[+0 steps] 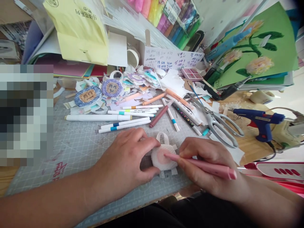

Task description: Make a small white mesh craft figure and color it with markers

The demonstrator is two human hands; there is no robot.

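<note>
A small white padded paper piece (169, 164), with a loop at its top and strips sticking out at its edges, lies on the grey cutting mat (80, 177). My left hand (125, 155) steadies it from the left, thumb and forefinger closed on its edge. A pale pink patch covers the piece's middle. In my right hand (211, 148) is a pink marker (213, 167), held like a pen, its tip touching that patch.
Behind my hands lie several markers (125, 123) and grey-handled scissors (213, 122). Finished-looking oval paper pieces (87, 96) sit at the left among scraps. A blue glue gun (261, 118) stands right. A yellow paper bag (80, 34) and green flower card (261, 47) are behind.
</note>
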